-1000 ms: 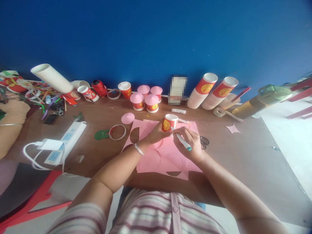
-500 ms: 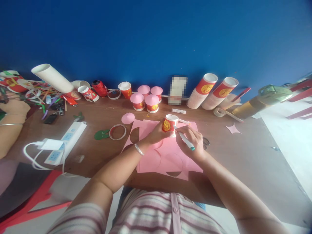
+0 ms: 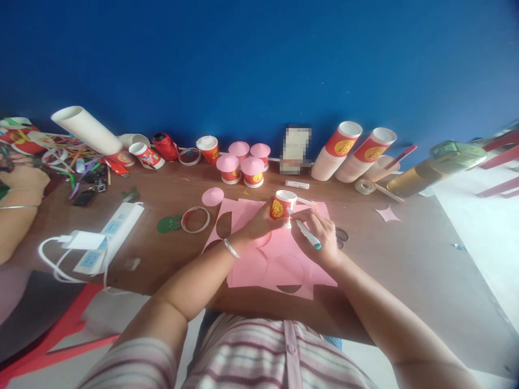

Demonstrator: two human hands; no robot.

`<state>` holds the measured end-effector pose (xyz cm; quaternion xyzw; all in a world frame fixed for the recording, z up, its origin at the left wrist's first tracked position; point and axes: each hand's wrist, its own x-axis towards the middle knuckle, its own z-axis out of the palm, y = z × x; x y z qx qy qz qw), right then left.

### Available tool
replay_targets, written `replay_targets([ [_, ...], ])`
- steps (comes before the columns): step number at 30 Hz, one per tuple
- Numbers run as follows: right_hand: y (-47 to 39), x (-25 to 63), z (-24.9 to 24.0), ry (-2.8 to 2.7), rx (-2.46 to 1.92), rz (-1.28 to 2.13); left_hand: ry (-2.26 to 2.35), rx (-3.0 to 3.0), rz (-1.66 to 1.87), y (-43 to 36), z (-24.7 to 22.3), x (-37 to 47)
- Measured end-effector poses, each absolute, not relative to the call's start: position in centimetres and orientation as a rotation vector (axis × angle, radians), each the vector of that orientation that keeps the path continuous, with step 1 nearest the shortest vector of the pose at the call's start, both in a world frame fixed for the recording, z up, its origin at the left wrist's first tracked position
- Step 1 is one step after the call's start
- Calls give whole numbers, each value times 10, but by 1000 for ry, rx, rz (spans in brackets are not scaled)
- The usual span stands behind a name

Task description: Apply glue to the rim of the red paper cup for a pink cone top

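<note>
A red and white paper cup [image 3: 279,207] with a yellow print stands upright in my left hand [image 3: 260,220], whose fingers are closed round its left side. My right hand [image 3: 322,235] grips a white marker [image 3: 307,232] with a green end, and its tip is at the cup's right side. Whether the tip touches the cup I cannot tell. Beneath both hands lie pink paper sheets [image 3: 247,274] with round cut-outs. A pink paper disc [image 3: 213,196] rests at their upper left.
Cups with pink cone tops [image 3: 253,172] stand behind, near a glue stick [image 3: 297,185]. Two cup stacks [image 3: 343,147] lean at the back right. Scissors [image 3: 341,235] lie beside my right hand. At left are a tape roll [image 3: 195,220], a power strip [image 3: 109,237] and another person's arm [image 3: 18,216].
The marker and the fingers of my right hand have shifted slightly, with the marker's green end a little further left. My left hand and the cup look unmoved.
</note>
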<state>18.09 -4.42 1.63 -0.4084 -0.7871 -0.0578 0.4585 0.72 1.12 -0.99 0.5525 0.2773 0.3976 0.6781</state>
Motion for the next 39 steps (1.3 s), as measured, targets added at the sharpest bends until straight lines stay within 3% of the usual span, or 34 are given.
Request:
replay_targets([
  [17, -45, 182, 20, -1857, -1012, -106, 581, 1098, 877, 14, -6, 2],
  [27, -40, 186, 28, -1512, -1017, 669, 509, 932, 884, 19, -17, 1],
  [32, -40, 182, 17, -1366, -972, 850, 483, 969, 849, 16, -16, 3],
  [39, -46, 179, 19, -1494, -993, 624, 520, 995, 831, 13, -9, 3],
])
